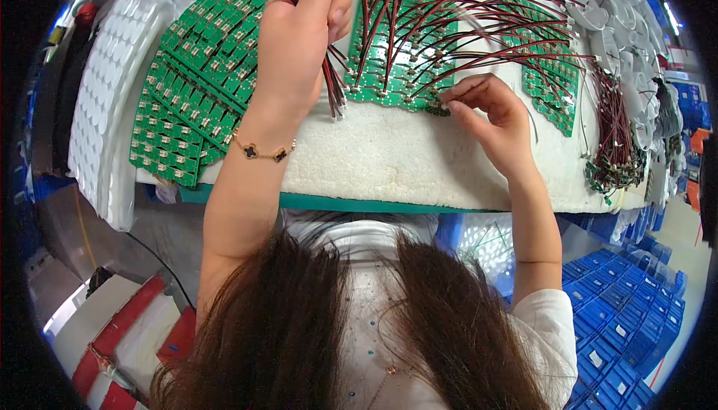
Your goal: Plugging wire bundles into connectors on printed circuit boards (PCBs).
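we see a workbench (374,163) with a cream, fleecy-looking top and a green front edge (374,203). at lower right, many blue plastic bins (606,320) show against a pale floor (692,268). a red-and-white object (127,316), its kind unclear, sits at lower left. a light strip (671,17) glows at upper right.

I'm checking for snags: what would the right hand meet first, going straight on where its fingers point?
Probably the near right corner of the middle green circuit board: the right hand points leftward at that edge. Depth is unclear, so it may be touching.
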Tool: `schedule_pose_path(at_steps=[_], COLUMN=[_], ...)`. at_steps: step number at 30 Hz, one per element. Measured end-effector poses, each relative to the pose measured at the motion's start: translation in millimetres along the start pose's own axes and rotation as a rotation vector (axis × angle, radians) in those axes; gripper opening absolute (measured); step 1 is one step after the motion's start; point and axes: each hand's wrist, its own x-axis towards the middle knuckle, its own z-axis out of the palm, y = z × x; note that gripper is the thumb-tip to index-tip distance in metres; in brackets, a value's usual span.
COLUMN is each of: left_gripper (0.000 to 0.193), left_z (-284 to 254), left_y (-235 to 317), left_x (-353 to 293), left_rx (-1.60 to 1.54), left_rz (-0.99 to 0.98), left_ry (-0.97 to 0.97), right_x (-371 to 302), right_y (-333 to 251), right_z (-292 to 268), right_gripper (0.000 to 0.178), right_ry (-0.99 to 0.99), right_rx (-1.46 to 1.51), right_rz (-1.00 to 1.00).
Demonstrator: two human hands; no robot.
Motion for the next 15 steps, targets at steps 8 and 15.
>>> schedule_pose_path(at_steps=[8,15], left_gripper=[0.023,0.023], left_z=[-0.3,-0.8], left_y=[0.9,0.4], left_x=[-0.6,-0.8], left_rx=[-0.006,-0.007], left_rz=[-0.002,-0.007], left_ry=[0.01,0.006], right_x=[3.7,6.5], right_y=[-10.8,-9.1], right_z=[4.8,2.3], right_gripper=[0.012,0.018], right_ry=[0.039,-0.059], right_rx=[-0.329,-0.437], right_rz=[-0.132,-0.253])
